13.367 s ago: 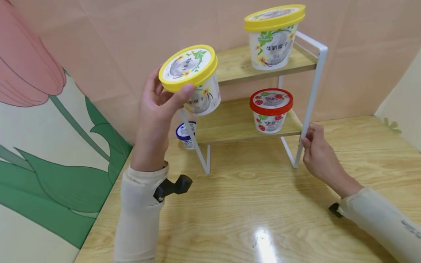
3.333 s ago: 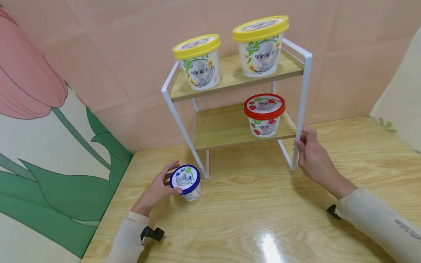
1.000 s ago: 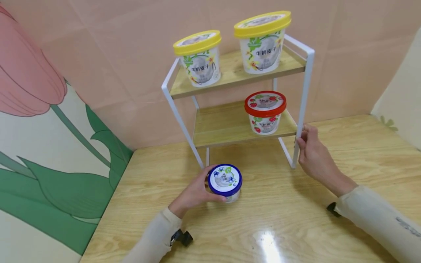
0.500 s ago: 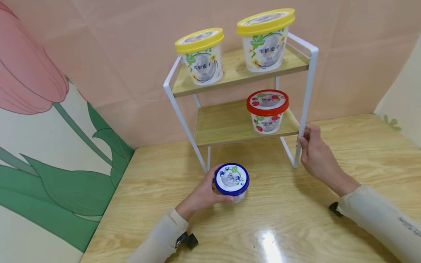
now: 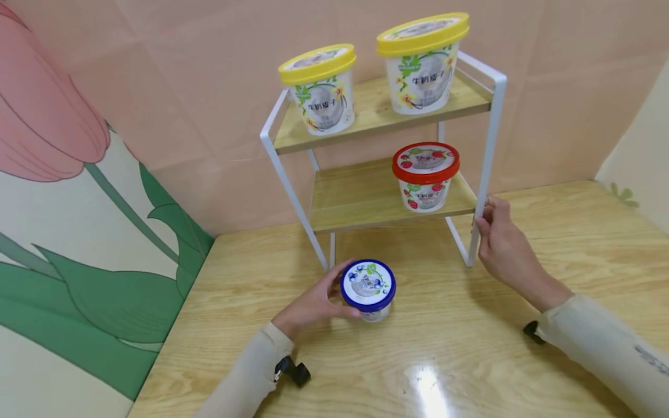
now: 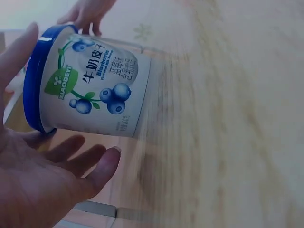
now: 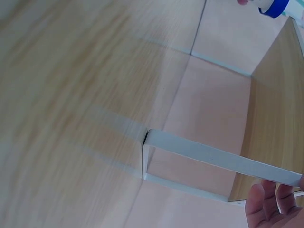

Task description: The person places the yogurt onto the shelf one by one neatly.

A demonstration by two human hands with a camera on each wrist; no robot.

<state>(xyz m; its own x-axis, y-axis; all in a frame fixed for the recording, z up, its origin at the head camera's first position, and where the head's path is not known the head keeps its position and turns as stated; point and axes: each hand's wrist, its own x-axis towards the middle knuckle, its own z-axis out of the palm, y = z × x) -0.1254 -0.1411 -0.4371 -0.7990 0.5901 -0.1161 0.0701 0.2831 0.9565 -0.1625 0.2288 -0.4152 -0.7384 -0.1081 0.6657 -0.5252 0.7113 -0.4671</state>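
A blue-lidded blueberry tub (image 5: 368, 285) stands upright on the table in front of the two-tier shelf (image 5: 360, 200). My left hand (image 5: 317, 303) is at the tub's left side, thumb in front and fingers behind. In the left wrist view, my loosely spread left hand (image 6: 42, 180) shows a gap to the tub (image 6: 95, 85). My right hand (image 5: 509, 249) holds the shelf's right white leg low down. In the right wrist view, fingertips (image 7: 256, 197) curl at the white metal frame (image 7: 209, 156); much of that hand is cut off.
Two yellow-lidded tubs, left (image 5: 324, 98) and right (image 5: 424, 72), stand on the top board. A red-lidded tub (image 5: 424, 183) sits at the right of the lower board. Wood-grain table (image 5: 418, 348) stretches in front; a pink backdrop (image 5: 209, 87) stands behind.
Earlier, my left hand held a yellow tub, now on the top board. The blue tub then moved from the shelf's left to its front. Lately my left hand has loosened and shifted slightly left.
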